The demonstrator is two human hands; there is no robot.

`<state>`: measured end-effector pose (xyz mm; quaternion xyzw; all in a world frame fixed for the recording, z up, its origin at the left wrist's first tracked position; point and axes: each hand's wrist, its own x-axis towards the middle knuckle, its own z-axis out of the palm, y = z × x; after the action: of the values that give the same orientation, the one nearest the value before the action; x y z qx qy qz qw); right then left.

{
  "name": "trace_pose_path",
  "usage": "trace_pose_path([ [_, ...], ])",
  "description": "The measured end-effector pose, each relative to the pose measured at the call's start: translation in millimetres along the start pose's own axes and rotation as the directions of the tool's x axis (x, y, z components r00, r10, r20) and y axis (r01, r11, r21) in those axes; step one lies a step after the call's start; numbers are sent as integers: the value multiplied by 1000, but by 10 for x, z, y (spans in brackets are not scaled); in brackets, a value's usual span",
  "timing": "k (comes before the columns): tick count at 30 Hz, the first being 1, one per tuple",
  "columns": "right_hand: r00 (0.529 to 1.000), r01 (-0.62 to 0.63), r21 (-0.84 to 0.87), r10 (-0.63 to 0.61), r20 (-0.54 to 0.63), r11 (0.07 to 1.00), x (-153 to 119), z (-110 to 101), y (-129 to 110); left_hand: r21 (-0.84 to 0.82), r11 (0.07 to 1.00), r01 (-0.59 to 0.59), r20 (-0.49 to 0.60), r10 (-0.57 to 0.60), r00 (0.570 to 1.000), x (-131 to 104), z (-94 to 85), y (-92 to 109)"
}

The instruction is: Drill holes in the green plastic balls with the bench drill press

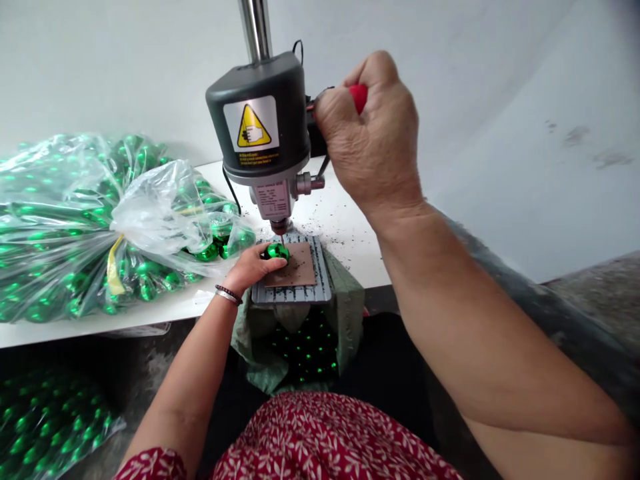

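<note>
Clear bag of shiny green pieces [75, 227] far left on white bench [350, 220], more green pieces in bag on floor [50, 413]. Left hand [253, 267] pinching green piece [277, 251] on brown pad [296, 265] of grey ribbed base plate [323, 273], right under drill bit. Drill press head [260, 117] above, yellow warning label. Right hand [373, 137] fisted round red lever knob [358, 97]. Green sack [300, 347] below bench edge, green pieces inside.

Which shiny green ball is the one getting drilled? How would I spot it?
Find the grey drill press on the white table. Under its bit, the left hand pins one green ball on the grey platform. It sits alone; the others fill the plastic bag.
</note>
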<state>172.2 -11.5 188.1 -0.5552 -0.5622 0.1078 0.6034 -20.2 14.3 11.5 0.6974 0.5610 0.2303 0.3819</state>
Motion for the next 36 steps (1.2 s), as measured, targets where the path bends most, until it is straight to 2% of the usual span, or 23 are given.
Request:
trace_pose_path([
  [4, 1000, -2, -33, 3, 7, 999, -2, -4, 3, 188, 979, -77, -99, 97, 990, -20, 111, 0],
  [7, 1000, 2, -32, -2, 5, 999, 0, 0, 11, 255, 962, -94, -139, 132, 981, -57, 223, 14],
  [11, 1000, 3, -25, -3, -7, 1000, 3, 5, 20, 182, 978, -98, -117, 121, 986, -68, 299, -3],
  [17, 998, 43, 11, -43, -40, 999, -61, 6, 75, 67, 992, -112, -105, 118, 987, -64, 308, -31],
  [24, 994, 88, -111, -95, -60, 990, -126, -27, 127, 31, 994, -104, -120, 107, 987, -95, 321, -26],
  [27, 982, 171, -171, -182, -52, 970, -203, -66, 191, 44, 996, -75, -107, 79, 991, -94, 322, -26],
  [31, 933, 331, -209, -352, -71, 920, -382, -118, 306, 65, 996, -54, -94, 60, 994, -99, 324, -22],
  [33, 920, 352, -235, -381, -90, 906, -444, -139, 331, 78, 996, -40, -95, 48, 994, -103, 326, -20],
  [36, 929, 329, -277, -361, -73, 903, -476, -164, 323, 102, 995, -23, -96, 33, 995, -105, 330, -20],
])
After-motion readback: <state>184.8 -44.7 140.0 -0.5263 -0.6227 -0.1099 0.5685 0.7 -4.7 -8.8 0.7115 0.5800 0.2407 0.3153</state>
